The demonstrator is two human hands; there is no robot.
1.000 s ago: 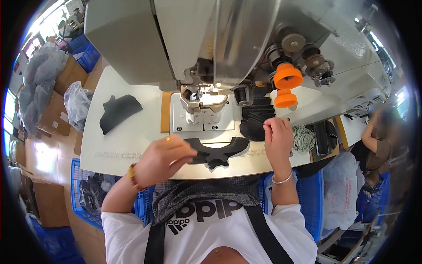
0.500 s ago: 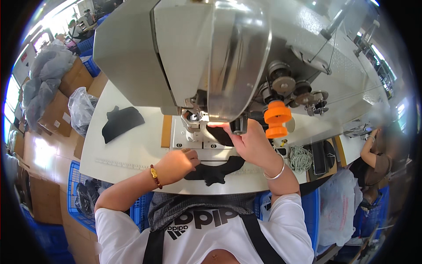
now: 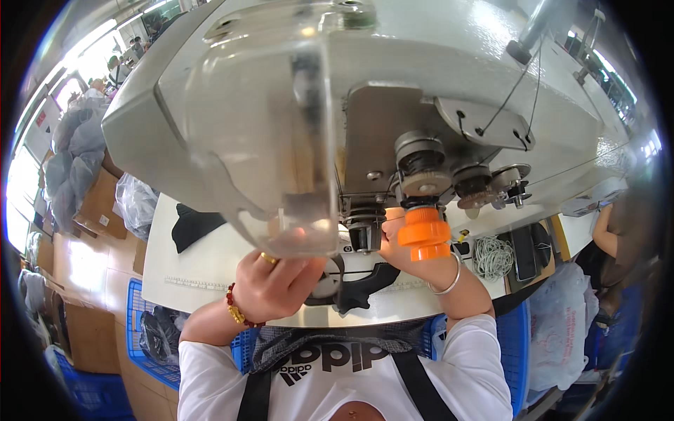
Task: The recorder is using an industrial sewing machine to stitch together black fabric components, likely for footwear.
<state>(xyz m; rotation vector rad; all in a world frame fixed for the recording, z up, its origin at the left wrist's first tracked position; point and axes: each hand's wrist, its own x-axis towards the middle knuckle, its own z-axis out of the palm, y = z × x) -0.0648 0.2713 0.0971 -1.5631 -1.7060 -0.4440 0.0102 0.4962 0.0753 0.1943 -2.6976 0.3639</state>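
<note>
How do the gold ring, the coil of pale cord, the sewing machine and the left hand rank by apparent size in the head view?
Largest to smallest:
1. Sewing machine
2. Left hand
3. Coil of pale cord
4. Gold ring

A: Where is the bare left hand (image 3: 276,286)?
B: At the lower edge of the clear plastic guard (image 3: 260,154).
A: And the bare right hand (image 3: 393,254)?
B: Partly hidden behind the orange plastic knob (image 3: 424,234), near the curved black fabric piece (image 3: 366,285).
</note>
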